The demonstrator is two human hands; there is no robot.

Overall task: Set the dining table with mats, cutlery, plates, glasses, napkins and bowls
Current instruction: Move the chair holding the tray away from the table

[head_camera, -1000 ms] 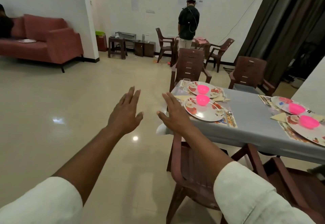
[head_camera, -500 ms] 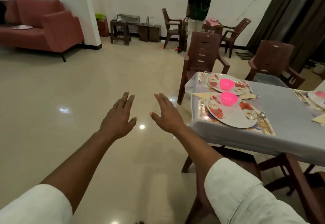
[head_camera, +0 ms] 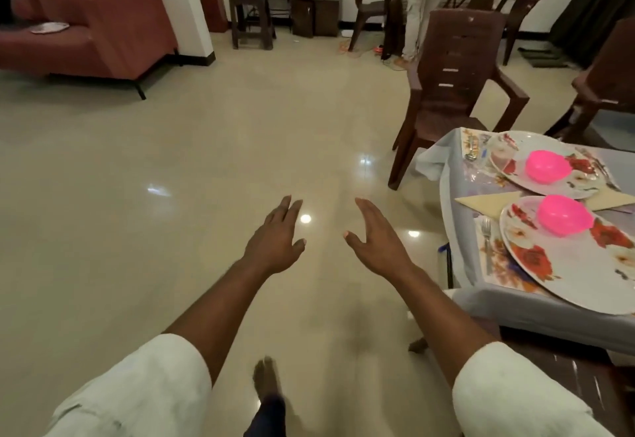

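Observation:
My left hand (head_camera: pixel 275 237) and my right hand (head_camera: pixel 376 239) are stretched out over the floor, fingers straight, holding nothing. To the right stands the dining table (head_camera: pixel 515 309) under a grey cloth. On it lie two floral plates, the near plate (head_camera: pixel 570 265) and the far plate (head_camera: pixel 515 165), each with a pink bowl: near bowl (head_camera: pixel 563 215), far bowl (head_camera: pixel 548 166). A fork (head_camera: pixel 486 241) lies on a printed mat (head_camera: pixel 498 265) left of the near plate. A beige napkin (head_camera: pixel 488 201) lies between the plates. Both hands are left of the table, apart from it.
A brown plastic chair (head_camera: pixel 453 69) stands at the table's far end, another chair (head_camera: pixel 608 86) at the right edge. A red sofa (head_camera: pixel 86 31) is far left, small side tables (head_camera: pixel 254 14) by the wall. A person (head_camera: pixel 422 0) stands at the back. Open tiled floor (head_camera: pixel 171 196) lies ahead.
The view has swung left and down, so the table has slid to the right edge. Both hands stay open and have moved clear of the table's corner, over the floor.

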